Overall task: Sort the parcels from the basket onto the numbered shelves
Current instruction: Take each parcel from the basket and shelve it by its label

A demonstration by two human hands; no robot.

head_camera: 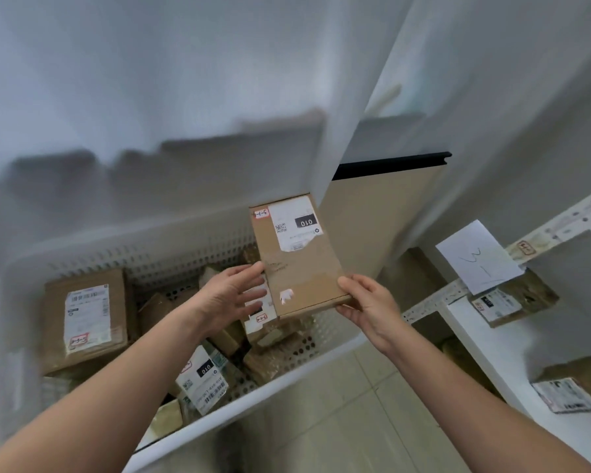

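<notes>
Fingers (347, 284) of right hand (365, 302): clamped on near right corner of parcel (297, 264), thumb on top, rest underneath. Left hand (232, 291): fingers straight and relaxed, thumb tip at parcel's left edge, gripping nothing. Parcel held up over right part of white perforated basket (270, 390). Below it in basket: jumble of brown boxes, incl. big box (86, 319) at left w/ white label. To the right, apart from basket: white shelf (492, 353) w/ near box (574, 384), far box (512, 298), paper sign (480, 257) just above the latter. Behind parcel: beige panel (382, 216), white curtain (348, 114) overlapping its far right corner. Long axis pointing away from body, far end leaning slightly left; broad face up, label at far end, "010" upside down.
</notes>
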